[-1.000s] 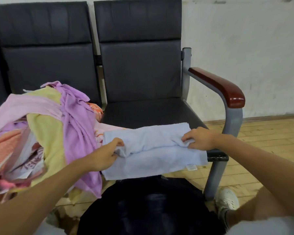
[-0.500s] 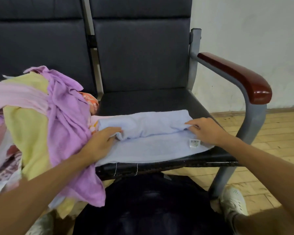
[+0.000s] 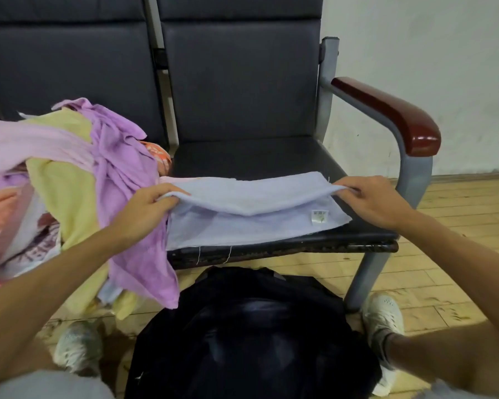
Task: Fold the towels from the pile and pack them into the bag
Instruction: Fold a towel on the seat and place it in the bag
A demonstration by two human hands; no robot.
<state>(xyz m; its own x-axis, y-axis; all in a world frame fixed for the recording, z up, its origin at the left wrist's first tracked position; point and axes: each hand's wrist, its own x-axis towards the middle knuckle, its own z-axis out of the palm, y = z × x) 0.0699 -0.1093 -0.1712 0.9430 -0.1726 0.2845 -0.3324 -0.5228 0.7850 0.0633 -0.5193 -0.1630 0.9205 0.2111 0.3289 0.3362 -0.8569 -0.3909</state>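
Observation:
A pale blue towel (image 3: 251,217) lies on the front of the black chair seat (image 3: 251,156), folded over itself, with a white label near its right corner. My left hand (image 3: 144,208) pinches the left end of its upper layer. My right hand (image 3: 372,203) pinches the right end, and the layer is lifted a little off the lower one. A pile of towels (image 3: 69,180) in purple, yellow, pink and orange covers the seat to the left and hangs over its front. A black bag (image 3: 251,335) sits on the floor between my feet, below the seat.
The chair has a grey metal frame and a dark red armrest (image 3: 392,116) on the right. A second black seat stands to the left under the pile. Wooden floor and a white wall lie to the right. My white shoes (image 3: 382,315) flank the bag.
Both hands have lifted the upper fold of the blue towel by its two ends and drawn it toward me; before, that fold lay bunched flat on the towel.

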